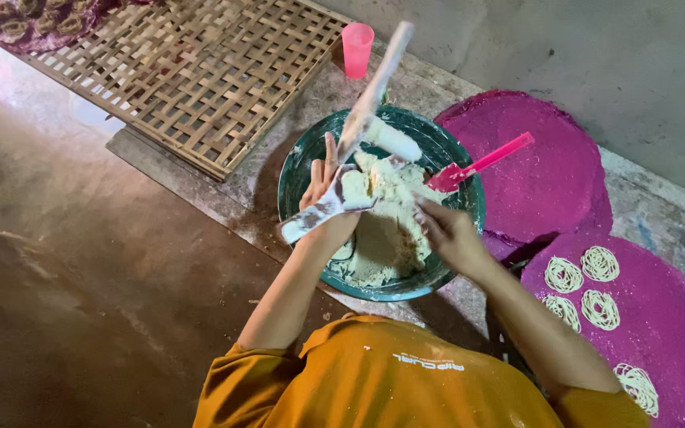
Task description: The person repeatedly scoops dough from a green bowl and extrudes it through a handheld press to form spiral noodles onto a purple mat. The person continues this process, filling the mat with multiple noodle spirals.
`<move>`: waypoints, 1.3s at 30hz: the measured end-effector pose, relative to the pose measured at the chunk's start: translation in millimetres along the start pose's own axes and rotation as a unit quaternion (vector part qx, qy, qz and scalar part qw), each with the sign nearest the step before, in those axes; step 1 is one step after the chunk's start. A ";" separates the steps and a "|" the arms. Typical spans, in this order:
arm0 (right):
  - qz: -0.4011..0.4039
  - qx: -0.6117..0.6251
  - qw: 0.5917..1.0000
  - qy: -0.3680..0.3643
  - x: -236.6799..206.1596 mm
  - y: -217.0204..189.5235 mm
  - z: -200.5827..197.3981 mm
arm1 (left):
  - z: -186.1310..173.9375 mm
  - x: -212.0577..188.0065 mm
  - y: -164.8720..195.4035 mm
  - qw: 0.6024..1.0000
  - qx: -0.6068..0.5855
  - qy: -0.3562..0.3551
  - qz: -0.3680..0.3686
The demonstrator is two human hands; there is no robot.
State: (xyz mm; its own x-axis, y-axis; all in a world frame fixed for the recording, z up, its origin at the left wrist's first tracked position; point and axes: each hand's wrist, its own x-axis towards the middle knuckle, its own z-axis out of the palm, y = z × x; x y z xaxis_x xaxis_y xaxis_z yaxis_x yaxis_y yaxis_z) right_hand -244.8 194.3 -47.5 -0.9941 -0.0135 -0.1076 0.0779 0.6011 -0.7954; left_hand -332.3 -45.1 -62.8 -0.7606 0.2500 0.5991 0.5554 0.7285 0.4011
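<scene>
As I look down through the head camera, the only view, I see both hands over a dark green bowl (299,170) that sits on a stained stone surface (263,178). The bowl holds a crumbly, pale dough (390,206); it looks loose and ragged rather than gathered into one smooth lump, so I judge the working of it is only partway along. The left hand (323,186) is wrapped around a long, dough-smeared wooden press (370,99) that slants up out of the bowl, fingers partly spread along it. The right hand (445,234) is lowered into the dough near the bowl's right rim, fingers curled; whether it pinches a piece of dough I cannot tell. A pink spatula (481,162) leans on the far right rim of the bowl, untouched.

To the right lie round magenta mats (533,170). The nearest mat (660,317) carries several small coiled nests of pale noodles (582,284), so some portions are already pressed out, while the farther mat shows none. Most of the dough remains in the bowl. Beyond the bowl stand a pink cup (357,47) and a woven bamboo tray (200,71) lying flat.
</scene>
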 end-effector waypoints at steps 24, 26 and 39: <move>-0.324 -0.539 0.775 -0.064 -35.1 -124.7 -60.0 | 1.8 -48.4 -17.0 0.920 -0.210 -0.250 -0.215; -0.273 -0.546 0.790 -0.061 -41.1 -144.2 -84.3 | -8.6 -37.0 -26.7 0.982 -0.094 -0.161 -0.005; -0.296 -0.566 0.764 -0.086 -33.8 -164.2 -57.2 | -40.2 -21.6 0.5 0.926 -0.115 -0.316 -0.170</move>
State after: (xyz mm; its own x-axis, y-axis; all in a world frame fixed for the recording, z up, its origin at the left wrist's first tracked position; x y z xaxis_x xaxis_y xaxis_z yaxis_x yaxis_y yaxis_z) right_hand -228.3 141.8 120.9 -0.7981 -0.5966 -0.0837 -0.5933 0.7543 0.2811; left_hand -302.1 -75.8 -47.7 -0.9091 0.4078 -0.0854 0.2495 0.6970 0.6722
